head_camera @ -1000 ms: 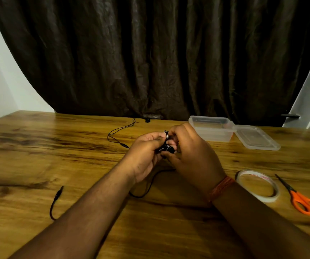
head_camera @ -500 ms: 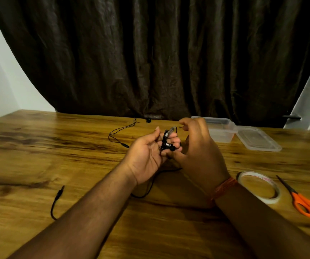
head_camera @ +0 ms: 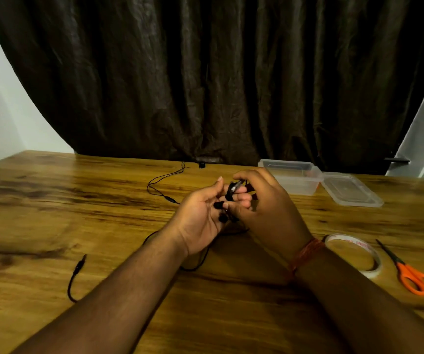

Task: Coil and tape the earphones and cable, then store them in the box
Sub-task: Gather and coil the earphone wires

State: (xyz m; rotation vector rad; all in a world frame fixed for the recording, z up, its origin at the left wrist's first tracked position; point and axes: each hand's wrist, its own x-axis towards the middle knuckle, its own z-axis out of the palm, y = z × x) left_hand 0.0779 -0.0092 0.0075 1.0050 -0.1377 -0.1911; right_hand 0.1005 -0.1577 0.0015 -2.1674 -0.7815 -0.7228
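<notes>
Mid-frame, head view: left hand [head_camera: 200, 221] palm-up, fingers loosely curled w/ black earphones [head_camera: 222, 212] resting in it. Right hand [head_camera: 269, 213] beside it, thumb & forefinger pinched on a coiled bit of the wire just above the left fingertips. Rest of cable [head_camera: 165, 186] trails over the wooden table [head_camera: 52, 205] toward upper centre; jack end [head_camera: 78, 267] lies lower left. Clear box [head_camera: 290, 177] w/ lid [head_camera: 351, 189] open sits upper right. Tape roll [head_camera: 354, 254] lower right has red print, too blurred to read; orange scissors [head_camera: 417, 274] just beside it.
</notes>
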